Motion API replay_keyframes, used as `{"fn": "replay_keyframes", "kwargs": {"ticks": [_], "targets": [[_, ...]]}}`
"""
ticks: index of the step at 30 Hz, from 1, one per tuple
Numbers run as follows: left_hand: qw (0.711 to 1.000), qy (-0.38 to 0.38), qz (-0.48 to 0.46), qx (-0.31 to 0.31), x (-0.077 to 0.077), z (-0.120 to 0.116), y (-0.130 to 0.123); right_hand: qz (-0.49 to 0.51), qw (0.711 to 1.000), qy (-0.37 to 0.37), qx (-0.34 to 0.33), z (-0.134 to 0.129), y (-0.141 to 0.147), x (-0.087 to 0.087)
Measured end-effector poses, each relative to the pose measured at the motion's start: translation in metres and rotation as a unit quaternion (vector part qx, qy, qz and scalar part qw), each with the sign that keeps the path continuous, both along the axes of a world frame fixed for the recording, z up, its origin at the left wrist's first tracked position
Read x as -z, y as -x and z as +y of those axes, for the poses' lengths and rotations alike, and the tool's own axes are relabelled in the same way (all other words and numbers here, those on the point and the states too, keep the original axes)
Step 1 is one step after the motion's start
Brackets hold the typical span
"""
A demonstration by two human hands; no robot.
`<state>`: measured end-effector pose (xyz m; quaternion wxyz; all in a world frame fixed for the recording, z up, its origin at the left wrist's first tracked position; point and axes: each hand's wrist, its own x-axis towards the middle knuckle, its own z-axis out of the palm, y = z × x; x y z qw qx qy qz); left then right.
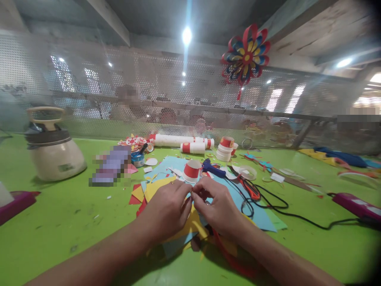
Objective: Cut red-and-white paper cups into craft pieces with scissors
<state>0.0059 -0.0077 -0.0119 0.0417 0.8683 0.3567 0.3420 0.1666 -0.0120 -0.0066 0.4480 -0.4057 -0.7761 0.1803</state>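
Note:
Above a heap of cut paper, my left hand (172, 204) and my right hand (214, 202) meet fingertip to fingertip. Both are closed in a pinch; whatever lies between the fingers is too small and hidden to name. Just beyond the fingertips stands a red and white paper cup (192, 171). A blue glue gun (214, 170) lies right of the cup, touching light blue paper (166, 165). Yellow paper (159, 187) is under and beside my left hand. Orange-handled scissors (251, 190) rest to the right of my right hand.
Stacked paper cups (224, 149) and a long white cup roll (178, 140) lie at the back. A cream spray bottle (56, 155) stands left. Black cable (309, 216) runs to a purple power strip (355, 206) at right. A paper flower (247, 58) hangs by the mesh panel.

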Motion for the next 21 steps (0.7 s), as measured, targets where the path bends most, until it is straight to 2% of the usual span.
{"fn": "replay_keyframes", "kwargs": {"ticks": [3, 5, 6, 8, 10, 12, 14, 17, 21], "targets": [[0.998, 0.034, -0.046, 0.003, -0.001, 0.0, -0.002, 0.007, 1.0, 0.0, -0.001, -0.001, 0.001, -0.003], [0.985, 0.116, -0.126, 0.006, -0.004, 0.001, -0.003, 0.016, 1.0, 0.007, -0.008, -0.002, 0.0, -0.005], [0.969, 0.179, -0.17, 0.014, -0.006, 0.003, -0.003, 0.021, 1.0, 0.012, -0.014, -0.003, -0.001, -0.006], [0.911, 0.319, -0.258, 0.041, -0.009, 0.005, -0.003, 0.037, 0.999, 0.022, -0.017, -0.002, -0.003, -0.008], [0.832, 0.435, -0.337, 0.071, -0.012, 0.008, -0.002, 0.063, 0.997, 0.04, -0.005, -0.001, -0.006, -0.01], [0.768, 0.498, -0.393, 0.087, -0.012, 0.009, -0.002, 0.091, 0.993, 0.071, 0.011, 0.002, -0.009, -0.012], [0.734, 0.523, -0.422, 0.095, -0.013, 0.008, -0.001, 0.105, 0.988, 0.112, 0.008, 0.005, -0.01, -0.012], [0.725, 0.522, -0.436, 0.11, -0.013, 0.007, -0.002, 0.105, 0.981, 0.163, -0.017, 0.005, -0.01, -0.013], [0.742, 0.499, -0.437, 0.098, -0.013, 0.007, -0.003, 0.117, 0.975, 0.187, -0.027, 0.003, -0.007, -0.013]]}}
